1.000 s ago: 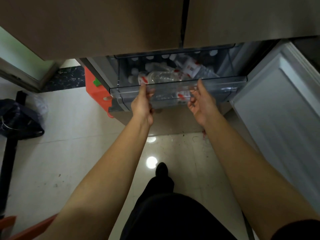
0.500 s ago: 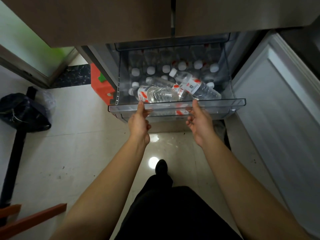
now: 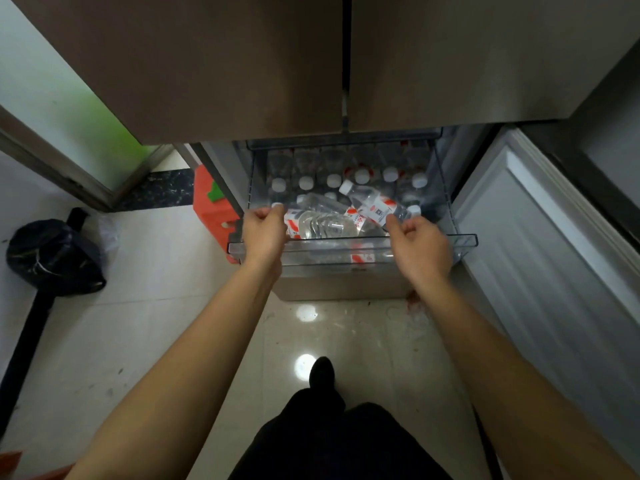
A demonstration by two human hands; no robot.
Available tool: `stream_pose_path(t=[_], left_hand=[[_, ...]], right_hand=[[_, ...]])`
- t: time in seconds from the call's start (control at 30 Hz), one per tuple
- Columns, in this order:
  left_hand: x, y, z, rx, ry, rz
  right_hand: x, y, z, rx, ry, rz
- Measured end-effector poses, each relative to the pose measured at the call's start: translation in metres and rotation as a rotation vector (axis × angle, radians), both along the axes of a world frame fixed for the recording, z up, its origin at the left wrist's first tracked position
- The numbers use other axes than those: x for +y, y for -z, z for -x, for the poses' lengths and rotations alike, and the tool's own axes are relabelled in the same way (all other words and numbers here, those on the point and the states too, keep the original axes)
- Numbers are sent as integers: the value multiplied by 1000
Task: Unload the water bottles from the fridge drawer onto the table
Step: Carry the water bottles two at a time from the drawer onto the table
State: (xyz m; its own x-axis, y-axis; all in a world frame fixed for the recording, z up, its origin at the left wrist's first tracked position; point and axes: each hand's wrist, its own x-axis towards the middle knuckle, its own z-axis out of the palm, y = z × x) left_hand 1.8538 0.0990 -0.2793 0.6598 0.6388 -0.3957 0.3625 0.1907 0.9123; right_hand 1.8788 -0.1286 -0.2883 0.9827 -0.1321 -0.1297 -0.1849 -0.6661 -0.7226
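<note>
Drawer: the clear fridge drawer (image 3: 464,241) is pulled out below the two closed brown upper doors (image 3: 242,64), its front lip toward the person.
Water bottles: many clear water bottles with white caps (image 3: 306,182) stand upright in rows at the back of the drawer; all the bottles seen are inside it.
Lying bottles: on top, near the front, one lying bottle (image 3: 372,204) with a red-and-white label points its cap to the back left; a second lying bottle (image 3: 320,225) lies across just behind the front lip.
Left hand: the left hand (image 3: 265,232) is over the drawer's front left part, fingers curled down toward the left end of the second lying bottle; whether it already grips that bottle cannot be told.
Right hand: the right hand (image 3: 417,245) is over the front lip on the right, fingers loosely curled, thumb near the label of the first lying bottle; nothing is seen held in it.
Lower door: the white lower door (image 3: 554,254) stands open at the right.
Floor: glossy pale tiles (image 3: 138,323) with light spots; a black bag (image 3: 55,256) lies at the left, an orange-red stool (image 3: 213,209) stands beside the fridge.
Person: dark trousers and one dark shoe (image 3: 322,372) show at the bottom.
</note>
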Motion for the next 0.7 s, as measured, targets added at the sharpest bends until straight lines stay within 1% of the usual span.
stream_pose_path(t=[0.07,0.13,0.17,0.23,0.27,0.3,0.33,0.4,0.43,0.57,0.6,0.63,0.7], left_hand=[[8,-2,-26,39,39,128],[13,0,-47,150,57,217],[15,5,-57,191,63,262],[20,25,-78,251,78,347],[27,49,-89,290,94,366],[40,98,-107,335,83,357],[47,130,-119,415,92,350],[48,171,-133,516,59,304],[47,189,-139,525,44,261],[51,252,-155,568,-29,194],[50,257,-157,581,-15,195],[44,241,-151,606,3,201],[33,183,-139,569,-45,238]], right_hand=[[6,-9,-22,-102,-68,33],[11,-5,-49,-140,-149,57],[12,2,-64,-118,-192,97],[13,20,-91,36,-282,210],[14,29,-101,122,-324,259],[15,37,-109,188,-368,300],[17,43,-115,231,-406,334],[20,55,-124,262,-462,389],[22,60,-127,274,-480,408],[35,74,-139,317,-502,416],[37,76,-141,321,-499,416],[38,78,-142,321,-498,410],[38,79,-145,316,-510,396]])
